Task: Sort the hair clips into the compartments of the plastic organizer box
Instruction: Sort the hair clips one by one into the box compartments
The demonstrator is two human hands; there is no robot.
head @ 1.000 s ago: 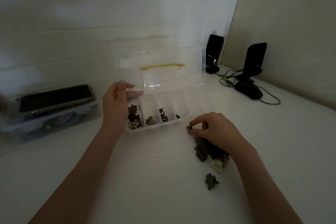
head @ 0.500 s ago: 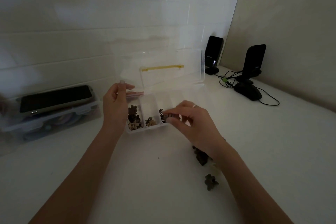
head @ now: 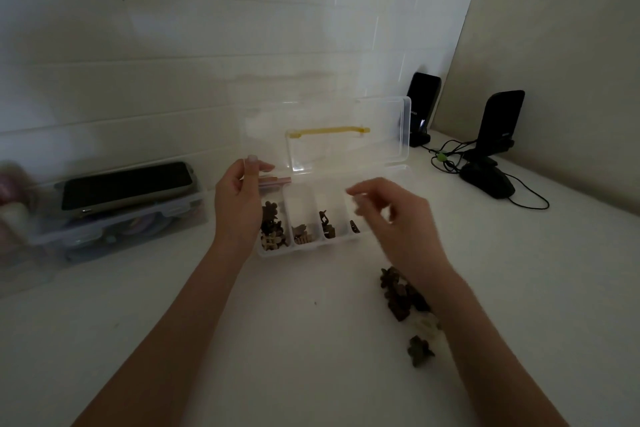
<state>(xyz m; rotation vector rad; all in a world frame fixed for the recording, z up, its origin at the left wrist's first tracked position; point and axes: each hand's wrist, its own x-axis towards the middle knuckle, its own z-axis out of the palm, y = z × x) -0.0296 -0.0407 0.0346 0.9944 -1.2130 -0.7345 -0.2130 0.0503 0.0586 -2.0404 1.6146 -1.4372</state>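
A clear plastic organizer box (head: pixel 304 246) stands open on the white table, its lid (head: pixel 346 135) with a yellow handle upright behind it. Small dark and tan hair clips (head: pixel 272 229) lie in the left compartments. My left hand (head: pixel 239 201) grips the box's left end. My right hand (head: pixel 391 215) hovers, blurred, over the box's right compartments with fingers apart and nothing seen in them. A pile of dark hair clips (head: pixel 401 295) lies on the table under my right forearm, and one single clip (head: pixel 419 350) lies nearer me.
At the left a clear lidded container (head: pixel 114 225) carries a dark phone (head: pixel 128 184). Two black speakers (head: pixel 498 125) and a black mouse (head: pixel 488 180) with cables sit at the back right. A tiled wall runs behind.
My right hand picked a clip from the pile, carried it over the box and has now moved right above the compartments with fingers apart. My left hand stayed on the box.
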